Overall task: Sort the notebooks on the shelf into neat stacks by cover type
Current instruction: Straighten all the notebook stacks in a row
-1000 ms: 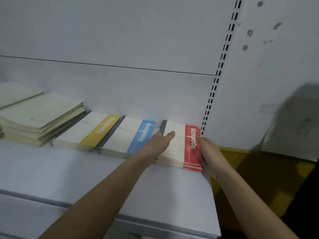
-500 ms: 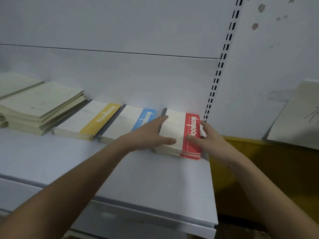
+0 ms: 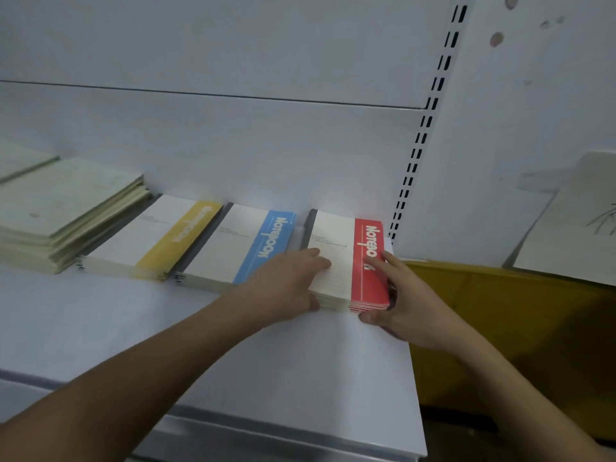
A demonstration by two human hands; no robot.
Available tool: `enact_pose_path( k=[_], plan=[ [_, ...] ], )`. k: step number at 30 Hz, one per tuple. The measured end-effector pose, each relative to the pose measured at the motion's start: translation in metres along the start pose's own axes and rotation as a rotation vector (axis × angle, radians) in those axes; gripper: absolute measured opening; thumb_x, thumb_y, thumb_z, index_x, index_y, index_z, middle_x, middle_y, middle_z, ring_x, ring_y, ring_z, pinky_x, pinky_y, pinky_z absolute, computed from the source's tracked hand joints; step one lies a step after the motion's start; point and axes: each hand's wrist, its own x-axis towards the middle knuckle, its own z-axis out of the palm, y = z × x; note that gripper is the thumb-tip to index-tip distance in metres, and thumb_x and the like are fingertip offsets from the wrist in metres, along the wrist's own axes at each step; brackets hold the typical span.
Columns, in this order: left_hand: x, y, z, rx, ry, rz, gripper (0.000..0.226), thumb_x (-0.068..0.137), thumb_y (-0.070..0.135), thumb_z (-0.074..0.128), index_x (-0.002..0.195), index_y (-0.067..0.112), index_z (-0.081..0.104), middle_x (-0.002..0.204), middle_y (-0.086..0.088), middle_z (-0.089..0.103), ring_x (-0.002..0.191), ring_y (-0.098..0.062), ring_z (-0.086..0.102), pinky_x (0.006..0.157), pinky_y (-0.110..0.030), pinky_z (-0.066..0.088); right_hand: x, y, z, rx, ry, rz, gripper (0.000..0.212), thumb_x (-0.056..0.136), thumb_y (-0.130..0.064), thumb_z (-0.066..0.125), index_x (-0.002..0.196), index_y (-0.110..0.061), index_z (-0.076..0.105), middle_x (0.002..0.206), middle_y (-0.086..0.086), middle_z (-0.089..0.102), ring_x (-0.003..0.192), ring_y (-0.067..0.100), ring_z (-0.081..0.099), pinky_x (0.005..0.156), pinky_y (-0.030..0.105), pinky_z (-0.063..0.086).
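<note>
Three stacks of white notebooks lie side by side at the back of the white shelf [image 3: 200, 355]: a yellow-banded stack [image 3: 150, 241], a blue-banded stack [image 3: 233, 251] and a red-banded stack [image 3: 343, 258] at the shelf's right end. My left hand [image 3: 286, 288] holds the red stack's front left corner, fingers on its top cover and thumb against its front edge. My right hand [image 3: 403, 295] holds the stack's front right corner, fingers lying over the red band, thumb at the front edge. A taller pile of pale green notebooks [image 3: 56, 211] lies at the far left.
A slotted upright [image 3: 420, 145] runs up the back panel just behind the red stack. Right of the shelf's end stands a yellow bin [image 3: 500, 315], with a pale sheet or board [image 3: 573, 225] leaning on the wall above it.
Both hands have slid from the red stack's sides toward its front corners, thumbs now at the front edge. The camera has tipped downward and closer; the stacks stay in place.
</note>
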Motion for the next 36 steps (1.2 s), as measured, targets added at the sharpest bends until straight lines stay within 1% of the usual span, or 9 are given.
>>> enact_pose_path(
  k=[3,6,7,11,14,21,25,29,36],
  plan=[
    [-0.001,-0.007,0.008,-0.031,0.048,0.026,0.063,0.09,0.029,0.065,0.146,0.024,0.037,0.149,0.004,0.037,0.134,-0.019,0.038,0.107,-0.031,0.032,-0.006,0.0,0.008,0.039,0.058,0.017,0.094,0.077,-0.022,0.08,0.151,-0.032,0.023,0.158,-0.018,0.006,0.141,0.009,0.028,0.11,0.035,0.039],
    [-0.006,-0.014,0.027,-0.116,0.117,0.044,0.062,0.093,0.026,0.06,0.148,0.023,0.033,0.157,0.006,0.024,0.139,-0.018,0.033,0.11,-0.03,0.026,-0.017,0.002,0.024,0.2,0.166,0.013,0.083,0.082,-0.012,0.074,0.149,-0.027,0.028,0.154,-0.018,0.015,0.13,-0.002,0.036,0.1,0.013,0.042],
    [-0.008,-0.014,0.037,-0.15,0.154,0.045,0.062,0.094,0.025,0.059,0.149,0.023,0.031,0.16,0.006,0.019,0.141,-0.017,0.03,0.111,-0.03,0.025,-0.02,0.002,0.029,0.246,0.197,0.008,0.08,0.084,-0.011,0.072,0.149,-0.027,0.029,0.154,-0.017,0.016,0.128,-0.004,0.037,0.099,0.012,0.042],
    [-0.011,-0.008,0.063,-0.298,0.32,0.014,0.06,0.094,0.02,0.06,0.148,0.02,0.035,0.16,0.003,0.019,0.144,-0.015,0.026,0.112,-0.02,0.018,-0.021,0.001,0.034,0.18,0.176,-0.008,0.077,0.089,-0.016,0.067,0.151,-0.029,0.024,0.156,-0.018,0.011,0.136,0.006,0.032,0.107,0.03,0.043],
    [-0.011,-0.01,0.069,-0.373,0.422,-0.017,0.059,0.087,0.018,0.07,0.141,0.019,0.048,0.155,0.005,0.033,0.14,-0.014,0.035,0.11,-0.016,0.019,-0.019,0.005,0.029,0.16,0.145,-0.042,0.078,0.088,-0.02,0.068,0.152,-0.025,0.023,0.155,-0.015,0.013,0.135,0.006,0.03,0.107,0.027,0.042],
    [-0.015,-0.005,0.074,-0.33,0.528,-0.052,0.056,0.08,0.017,0.076,0.133,0.018,0.057,0.147,0.003,0.045,0.132,-0.014,0.045,0.11,-0.032,0.036,-0.011,0.018,0.037,0.041,0.215,-0.121,0.078,0.089,-0.036,0.065,0.152,-0.023,0.021,0.159,-0.001,0.012,0.144,0.021,0.022,0.114,0.045,0.033],
    [-0.013,-0.003,0.08,-0.285,0.576,-0.074,0.056,0.079,0.014,0.077,0.131,0.017,0.058,0.145,0.002,0.047,0.133,-0.012,0.044,0.109,-0.024,0.032,-0.012,0.024,0.044,-0.01,0.263,-0.172,0.076,0.092,-0.037,0.06,0.153,-0.022,0.018,0.16,0.003,0.009,0.146,0.021,0.014,0.118,0.043,0.024],
    [-0.015,-0.003,0.083,-0.274,0.63,-0.109,0.055,0.076,0.017,0.079,0.128,0.022,0.06,0.142,0.006,0.05,0.13,-0.009,0.047,0.103,-0.025,0.042,-0.012,0.025,0.048,-0.034,0.29,-0.214,0.074,0.094,-0.036,0.057,0.153,-0.02,0.018,0.161,0.006,0.006,0.145,0.022,0.011,0.119,0.037,0.016],
    [-0.019,0.004,0.085,-0.265,0.661,-0.131,0.057,0.078,0.024,0.078,0.13,0.023,0.057,0.145,0.007,0.046,0.131,-0.007,0.044,0.108,-0.024,0.035,-0.016,0.024,0.045,-0.109,0.261,-0.193,0.072,0.096,-0.039,0.052,0.153,-0.019,0.014,0.161,0.008,0.002,0.144,0.029,0.014,0.118,0.042,0.02]
  ],
)
